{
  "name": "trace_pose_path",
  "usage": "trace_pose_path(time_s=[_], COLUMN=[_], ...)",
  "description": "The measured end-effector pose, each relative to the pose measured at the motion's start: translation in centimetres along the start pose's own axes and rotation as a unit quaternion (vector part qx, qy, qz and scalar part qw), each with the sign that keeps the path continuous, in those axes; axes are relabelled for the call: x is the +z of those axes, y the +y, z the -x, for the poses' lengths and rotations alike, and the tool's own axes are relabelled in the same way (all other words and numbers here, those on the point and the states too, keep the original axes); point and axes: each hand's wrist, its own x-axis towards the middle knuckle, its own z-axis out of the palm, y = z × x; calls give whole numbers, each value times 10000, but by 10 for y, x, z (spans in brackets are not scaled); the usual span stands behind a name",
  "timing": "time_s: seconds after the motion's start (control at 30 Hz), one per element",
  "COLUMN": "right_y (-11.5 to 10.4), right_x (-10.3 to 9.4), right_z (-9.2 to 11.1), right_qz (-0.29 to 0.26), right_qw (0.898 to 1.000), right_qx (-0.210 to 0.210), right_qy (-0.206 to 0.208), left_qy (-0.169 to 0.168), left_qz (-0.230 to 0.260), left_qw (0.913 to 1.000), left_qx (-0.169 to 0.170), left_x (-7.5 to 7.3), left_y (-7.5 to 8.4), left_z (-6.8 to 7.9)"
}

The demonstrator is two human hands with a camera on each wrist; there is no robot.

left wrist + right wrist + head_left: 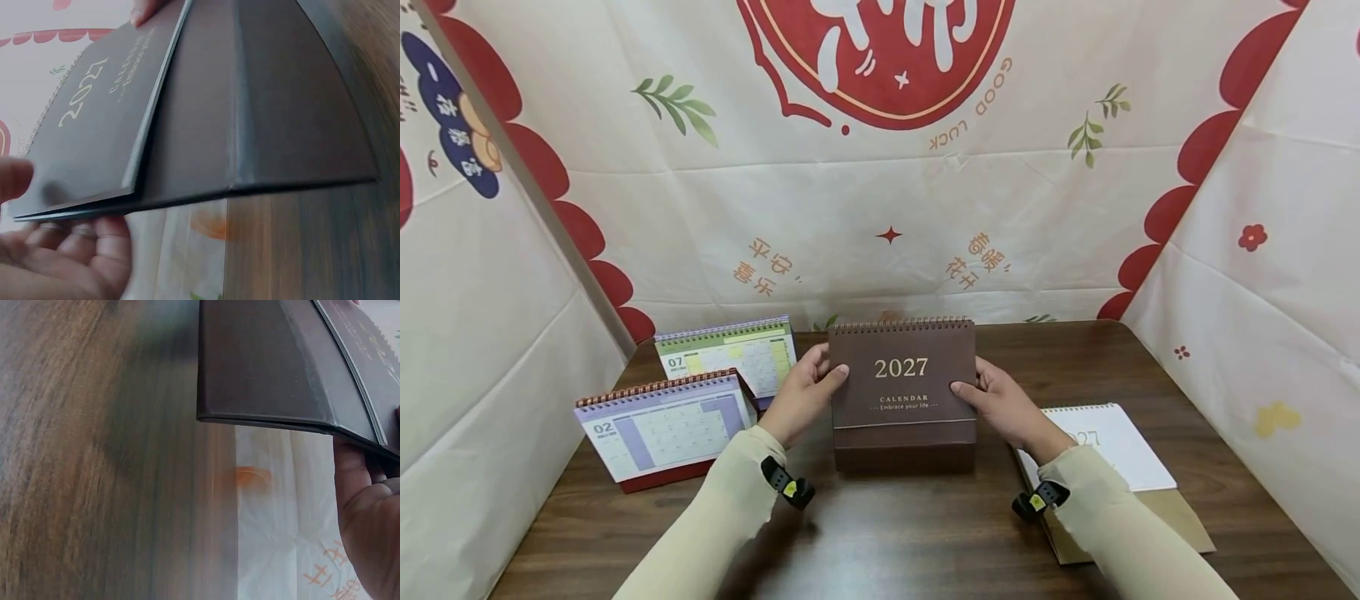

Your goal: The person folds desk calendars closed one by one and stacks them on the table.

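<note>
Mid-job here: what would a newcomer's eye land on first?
Probably the brown 2027 desk calendar in the middle, its sides gripped by the left hand and right hand. After it, the big red emblem on the cloth backdrop above, then, at left, the 07 desk calendar and 02 desk calendar.

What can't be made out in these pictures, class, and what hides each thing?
Head view: several fingers of the left hand and right hand, behind the brown calendar.
Head view: the full cover print of the white calendar, partly covered by the right sleeve and hand.
Head view: the top of the red emblem, cut off by the upper edge.
Head view: fine print on the purple calendar page, too small.
</note>
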Motion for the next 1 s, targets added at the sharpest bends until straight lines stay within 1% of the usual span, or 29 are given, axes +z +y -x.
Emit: trace_pose_path(time_s=[0.1,0.17,0.23,0.37,0.47,0.53,0.6,0.67,0.7,0.77,0.83,0.9,1.0], right_y=[1,0,-1,-4,-8,-13,-22,-30,-30,-26,-18,-9,-3], right_x=[-1,-1,-1,2,4,8,12,17,18,19,19,18,21], right_z=[1,2,2,1,0,2,5,9,10,12,13,13,18], right_qz=[-2,21,100,353,505,615,837,1044,1174,1474,1723,1945,1965], right_qw=[10000,9999,9998,9992,9983,9974,9955,9933,9917,9873,9827,9779,9764], right_qx=[1,-10,-23,30,133,227,301,367,396,436,491,540,705], right_qy=[53,109,152,197,253,289,326,328,339,402,470,554,551], left_qy=[-278,-508,-668,-616,-557,-544,-529,-468,-437,-389,-377,-389,-463], left_qz=[-653,-954,-1031,-1100,-1082,-1047,-1010,-1085,-1134,-1289,-1441,-1608,-1810], left_qw=[9973,9940,9924,9919,9926,9930,9934,9929,9925,9908,9887,9860,9819], left_qx=[-202,-167,-61,131,50,-27,-111,-130,-135,-120,-176,-215,-325], left_x=[-3,-5,-5,-6,-6,-6,-6,-4,-3,-1,1,1,3], left_y=[-4,-8,-10,-13,-16,-17,-17,-9,-9,-9,-11,-22,-28], left_z=[6,8,11,14,16,17,19,24,25,29,33,33,37])
